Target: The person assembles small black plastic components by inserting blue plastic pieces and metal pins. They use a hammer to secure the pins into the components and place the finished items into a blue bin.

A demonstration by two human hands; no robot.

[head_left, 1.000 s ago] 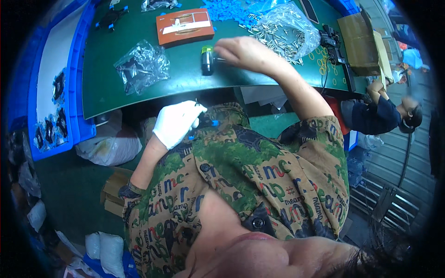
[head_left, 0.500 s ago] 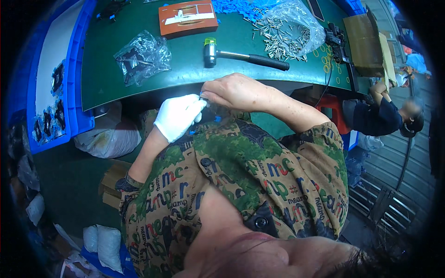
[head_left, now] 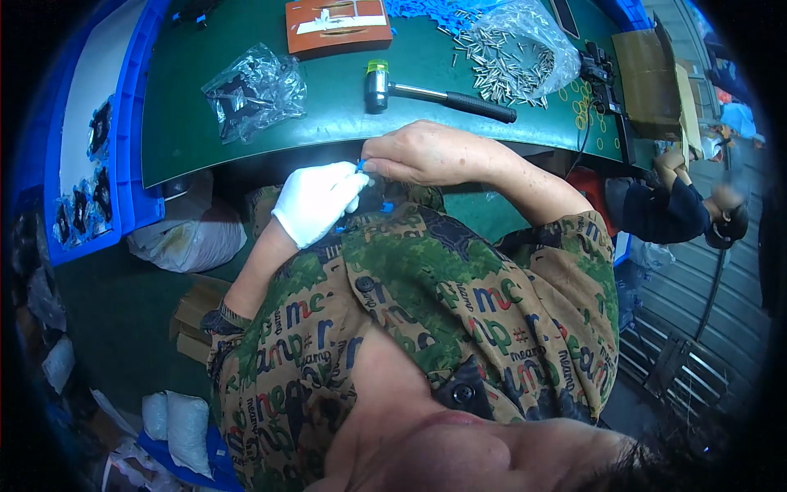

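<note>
In front of my chest, below the table edge, my two hands meet. My left hand (head_left: 320,203), in a white glove, is closed around a dark part with small blue pieces (head_left: 387,207) on it, mostly hidden by fingers and blending with the shirt. My bare right hand (head_left: 422,154) pinches a small blue piece (head_left: 360,166) at the left fingertips. On the table beyond lies a mallet (head_left: 377,88) with a yellow-green face and black grip. Left of it is a clear plastic bag (head_left: 256,92) with black parts inside.
An orange-brown box (head_left: 338,33) stands at the back, near a pile of blue pieces (head_left: 426,10). Metal pins (head_left: 508,70) spill from a clear bag. Yellow rings (head_left: 584,107) lie at right. A blue tray (head_left: 135,189) holds black parts at left. A co-worker (head_left: 664,205) sits at far right.
My hands have shifted slightly, and the fingertips have parted a little, showing more of the small blue piece between them. The whole view has moved slightly.
</note>
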